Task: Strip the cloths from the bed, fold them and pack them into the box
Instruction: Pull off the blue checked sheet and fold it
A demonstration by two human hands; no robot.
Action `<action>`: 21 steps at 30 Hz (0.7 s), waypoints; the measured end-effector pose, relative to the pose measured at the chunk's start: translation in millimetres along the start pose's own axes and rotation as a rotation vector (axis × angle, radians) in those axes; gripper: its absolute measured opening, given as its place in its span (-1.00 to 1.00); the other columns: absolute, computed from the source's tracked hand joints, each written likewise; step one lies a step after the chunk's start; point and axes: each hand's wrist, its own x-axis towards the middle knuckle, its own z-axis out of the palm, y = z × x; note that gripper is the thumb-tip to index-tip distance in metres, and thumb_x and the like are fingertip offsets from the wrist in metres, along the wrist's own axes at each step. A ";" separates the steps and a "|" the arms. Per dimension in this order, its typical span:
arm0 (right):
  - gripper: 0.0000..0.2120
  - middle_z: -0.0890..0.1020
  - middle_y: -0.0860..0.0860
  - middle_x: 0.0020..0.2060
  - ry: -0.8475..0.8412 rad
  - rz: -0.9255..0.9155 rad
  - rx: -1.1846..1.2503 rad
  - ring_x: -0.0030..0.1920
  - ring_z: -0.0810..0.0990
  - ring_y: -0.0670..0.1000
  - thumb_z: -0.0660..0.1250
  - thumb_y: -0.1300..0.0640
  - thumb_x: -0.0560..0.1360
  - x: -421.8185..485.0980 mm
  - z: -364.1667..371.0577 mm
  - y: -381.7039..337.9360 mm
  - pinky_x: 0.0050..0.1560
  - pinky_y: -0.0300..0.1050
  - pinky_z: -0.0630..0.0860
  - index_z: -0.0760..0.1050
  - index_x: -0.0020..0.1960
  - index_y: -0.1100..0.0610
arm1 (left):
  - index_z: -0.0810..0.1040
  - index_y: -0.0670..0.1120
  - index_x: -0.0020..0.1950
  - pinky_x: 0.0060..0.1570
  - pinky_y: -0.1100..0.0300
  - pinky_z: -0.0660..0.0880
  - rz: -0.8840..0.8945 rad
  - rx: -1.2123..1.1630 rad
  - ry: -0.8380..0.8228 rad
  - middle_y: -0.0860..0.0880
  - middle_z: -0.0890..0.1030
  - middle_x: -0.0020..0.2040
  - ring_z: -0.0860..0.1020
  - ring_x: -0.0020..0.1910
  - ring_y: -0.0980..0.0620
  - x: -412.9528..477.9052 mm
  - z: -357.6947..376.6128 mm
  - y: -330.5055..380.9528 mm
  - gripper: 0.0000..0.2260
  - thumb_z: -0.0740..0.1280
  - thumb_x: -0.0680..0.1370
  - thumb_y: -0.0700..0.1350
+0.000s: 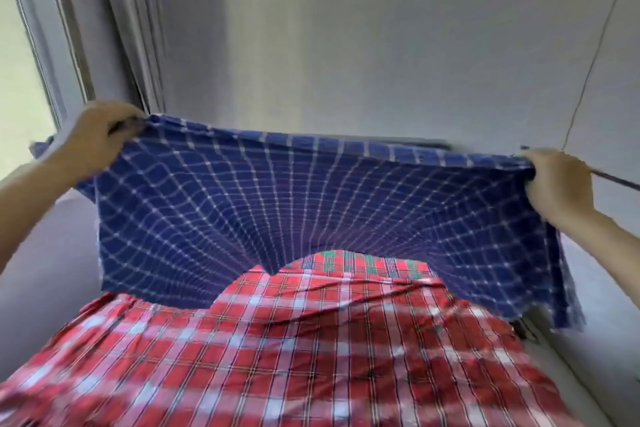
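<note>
A blue cloth with a white check (263, 211) hangs stretched in the air above the bed. My left hand (100, 139) grips its upper left corner and my right hand (559, 180) grips its upper right corner, arms spread wide. The cloth's lower edge sags down and touches a red, white and green plaid cloth (311, 350) that covers the bed below. The box is not in view.
A plain grey wall (381, 45) rises behind the bed. Grey curtains (138, 28) and a window frame (31, 45) stand at the left. A thin dark cord (588, 73) runs down the wall at the right. A pale bed edge (588, 374) shows at the lower right.
</note>
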 end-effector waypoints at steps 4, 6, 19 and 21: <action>-0.56 0.65 0.25 -0.13 -0.174 -0.101 0.003 -0.13 0.61 0.29 0.32 0.58 0.21 -115.3 36.3 36.3 -0.19 0.05 0.51 0.62 0.01 0.29 | 0.61 -0.34 -0.10 -0.19 -0.04 0.43 0.084 0.030 -0.232 -0.14 0.58 -0.31 0.54 -0.28 -0.19 -100.6 18.5 4.1 -0.87 0.38 0.40 -0.49; -0.53 0.65 0.22 -0.21 -0.254 -0.155 0.020 -0.19 0.63 0.27 0.36 0.61 0.07 -177.7 50.3 53.0 -0.25 0.05 0.55 0.63 -0.07 0.31 | 0.63 -0.28 -0.09 -0.18 -0.02 0.49 0.112 0.053 -0.374 -0.13 0.61 -0.27 0.56 -0.26 -0.15 -152.4 29.8 6.7 -0.85 0.43 0.38 -0.44; -0.81 0.50 0.02 -0.51 -0.984 -0.459 -0.032 -0.49 0.54 0.06 0.41 0.36 0.08 -473.6 73.0 92.7 -0.51 -0.14 0.47 0.49 -0.43 0.13 | 0.66 -0.04 -0.12 -0.17 0.09 0.52 -0.110 0.108 -1.205 -0.10 0.67 -0.15 0.63 -0.09 -0.12 -456.3 78.4 66.2 -0.91 0.44 0.47 -0.04; -0.71 0.46 0.02 -0.54 -1.112 -0.442 -0.048 -0.52 0.50 0.01 0.54 0.35 0.00 -506.3 69.1 95.2 -0.52 -0.17 0.44 0.45 -0.48 0.12 | 0.64 -0.01 -0.23 -0.21 0.07 0.56 -0.079 0.131 -1.264 -0.03 0.67 -0.24 0.65 -0.13 -0.09 -497.6 77.2 56.6 -0.93 0.47 0.44 -0.06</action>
